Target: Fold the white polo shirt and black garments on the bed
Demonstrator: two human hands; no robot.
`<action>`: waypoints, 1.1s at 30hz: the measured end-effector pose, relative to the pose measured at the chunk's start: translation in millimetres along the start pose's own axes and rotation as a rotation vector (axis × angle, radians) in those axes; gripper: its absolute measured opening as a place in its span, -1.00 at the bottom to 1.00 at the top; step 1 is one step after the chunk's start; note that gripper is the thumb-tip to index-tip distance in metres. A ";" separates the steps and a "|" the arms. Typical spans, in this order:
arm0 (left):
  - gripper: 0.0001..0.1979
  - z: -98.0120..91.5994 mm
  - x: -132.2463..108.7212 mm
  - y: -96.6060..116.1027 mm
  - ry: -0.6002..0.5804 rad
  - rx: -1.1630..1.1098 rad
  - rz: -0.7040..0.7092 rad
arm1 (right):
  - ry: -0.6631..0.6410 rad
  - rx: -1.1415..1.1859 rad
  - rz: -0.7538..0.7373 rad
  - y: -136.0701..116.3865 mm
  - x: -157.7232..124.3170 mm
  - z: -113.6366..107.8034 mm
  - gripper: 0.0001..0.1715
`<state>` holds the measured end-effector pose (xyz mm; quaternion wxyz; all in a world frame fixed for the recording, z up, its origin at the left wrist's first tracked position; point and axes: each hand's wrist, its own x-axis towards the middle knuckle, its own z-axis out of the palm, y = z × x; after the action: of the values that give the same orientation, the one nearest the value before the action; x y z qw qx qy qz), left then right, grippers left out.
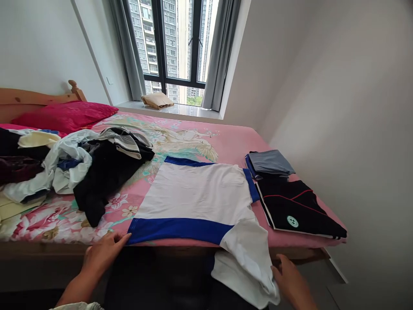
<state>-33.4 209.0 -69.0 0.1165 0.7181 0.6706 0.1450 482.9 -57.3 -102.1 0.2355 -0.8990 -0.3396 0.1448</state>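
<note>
A white shirt with blue bands lies spread flat on the pink flowered bed sheet, one sleeve hanging over the near edge of the bed. My left hand rests at the shirt's near left corner, fingers stretched out and touching the blue band. My right hand is low at the hanging white sleeve, fingers against the cloth; whether it grips the cloth is hidden.
A heap of unfolded clothes covers the bed's left side. Folded black garments and a folded grey one lie at the right. A red pillow sits by the wooden headboard. A folded tan item is on the window sill.
</note>
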 end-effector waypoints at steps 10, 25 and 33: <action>-0.54 72.4 -56.1 129.4 0.066 0.050 1.017 | -0.044 0.147 -0.938 -176.9 -41.9 72.8 -0.62; -0.49 56.4 -27.6 13.0 0.256 0.235 0.726 | 0.006 -0.094 -0.945 -141.0 -22.6 104.1 -0.37; -0.67 35.2 -16.2 -17.4 0.136 0.157 0.670 | -0.089 -0.078 -0.890 -131.6 -10.7 76.0 -0.56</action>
<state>-37.7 195.1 -108.9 -0.0383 0.8937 0.4131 0.1707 371.8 46.7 -96.8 0.2258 -0.6666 -0.7082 0.0550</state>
